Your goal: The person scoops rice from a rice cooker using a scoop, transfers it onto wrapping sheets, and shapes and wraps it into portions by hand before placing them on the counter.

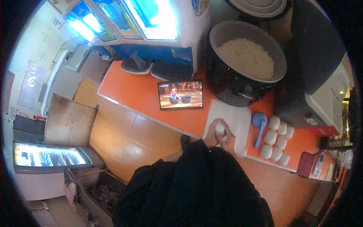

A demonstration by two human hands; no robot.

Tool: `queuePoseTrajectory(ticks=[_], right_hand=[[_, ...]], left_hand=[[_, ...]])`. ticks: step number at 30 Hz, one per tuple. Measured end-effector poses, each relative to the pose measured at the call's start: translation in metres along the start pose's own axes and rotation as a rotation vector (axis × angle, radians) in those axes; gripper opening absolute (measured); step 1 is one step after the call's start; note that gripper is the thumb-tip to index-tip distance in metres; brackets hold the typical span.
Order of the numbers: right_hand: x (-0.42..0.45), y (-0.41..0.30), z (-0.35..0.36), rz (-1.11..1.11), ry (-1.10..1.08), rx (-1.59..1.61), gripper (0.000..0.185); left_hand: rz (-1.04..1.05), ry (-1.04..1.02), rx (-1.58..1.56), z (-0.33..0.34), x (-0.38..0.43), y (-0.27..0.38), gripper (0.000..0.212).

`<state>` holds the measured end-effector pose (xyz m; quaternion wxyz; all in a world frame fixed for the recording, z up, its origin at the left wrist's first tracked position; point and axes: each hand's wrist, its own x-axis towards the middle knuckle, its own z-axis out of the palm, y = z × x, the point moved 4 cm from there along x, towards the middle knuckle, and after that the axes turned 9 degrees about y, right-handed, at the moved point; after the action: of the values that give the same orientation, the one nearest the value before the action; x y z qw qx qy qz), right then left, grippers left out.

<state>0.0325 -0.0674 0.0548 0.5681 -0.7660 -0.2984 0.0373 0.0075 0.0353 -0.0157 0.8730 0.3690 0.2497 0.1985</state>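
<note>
Between my two hands sits a rounded white lump (220,128), which looks like rice, perhaps wrapped. My left hand (211,136) cups it from the left. Against its right side press the fingers of my right hand (228,140). Both hands are over a white board or sheet (240,119) on the orange counter (185,122). To the right lies a blue ladle (259,122), its handle towards me. Beyond it, several white rice lumps (271,138) stand in rows. Behind the board is a black Miyako rice cooker (224,82) holding cooked rice (245,56), its top uncovered.
A tablet (181,94) playing a video lies left of the cooker. Further back stands a drink dispenser (187,42) with drip trays (171,69). A dark appliance with a pale front (324,105) bounds the right. The counter's metal-trimmed edge (147,119) runs along the left.
</note>
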Motion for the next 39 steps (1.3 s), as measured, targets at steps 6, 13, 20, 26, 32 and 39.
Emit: queuePoseTrajectory(ticks=[6, 13, 20, 26, 32, 39], right_hand=[[-0.003, 0.003, 0.007, 0.066, 0.003, -0.065, 0.054], [-0.008, 0.025, -0.021, -0.076, 0.053, -0.350, 0.049], [0.012, 0.028, -0.024, 0.426, 0.123, 0.272, 0.054], [-0.009, 0.063, -0.031, 0.598, 0.061, 0.213, 0.053], [-0.030, 0.072, -0.055, 0.515, 0.065, 0.155, 0.052], [-0.041, 0.063, -0.062, 0.559, 0.013, -0.172, 0.062]], left_hand=[[-0.613, 0.205, -0.542, 0.022, -0.012, 0.011, 0.033], [-0.458, 0.087, -0.332, 0.008, 0.020, 0.018, 0.041], [-0.271, 0.061, 0.586, 0.029, 0.009, 0.006, 0.054], [-0.565, -0.291, 0.641, 0.030, 0.005, -0.011, 0.053], [-0.644, -0.430, 0.613, 0.054, -0.017, -0.010, 0.046], [-0.566, -0.478, 0.820, 0.050, -0.027, -0.024, 0.042]])
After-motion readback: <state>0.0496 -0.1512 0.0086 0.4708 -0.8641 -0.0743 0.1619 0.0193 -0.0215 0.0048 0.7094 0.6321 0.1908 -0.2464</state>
